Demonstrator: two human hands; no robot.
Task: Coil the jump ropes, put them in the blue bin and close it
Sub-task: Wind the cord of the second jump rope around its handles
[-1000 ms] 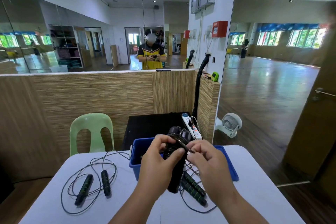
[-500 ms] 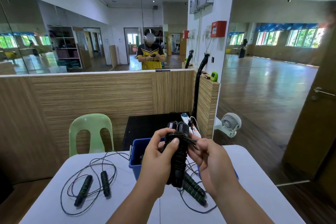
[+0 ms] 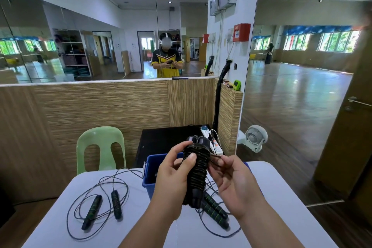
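Roughly, you were a third of the way through. Your left hand (image 3: 171, 183) gripped the first jump rope (image 3: 198, 169) upright above the table (image 3: 60, 217), thumb pressed on the windings. Its two black handles sat side by side, and the thin dark cord was wound round them in tight, ridged turns down most of their length. Your right hand (image 3: 235, 183) pinched the loose loops of that cord just beside the bundle, so by my reading the tail wanted tucking in before the coil would hold.

The blue bin (image 3: 150, 171) stood open just behind your hands, a smooth hard-plastic box with square corners. What lay inside was hidden, and I could not make out its lid.

Two ropes were not yet coiled. One (image 3: 93, 210) sprawled in slack loops on the left of the matte pale tabletop, its foam-like black handles ringed with green. The other (image 3: 215, 210) lay beneath your wrists, handles close together, cord trailing toward you. Those two, the stowing and the closing were left.
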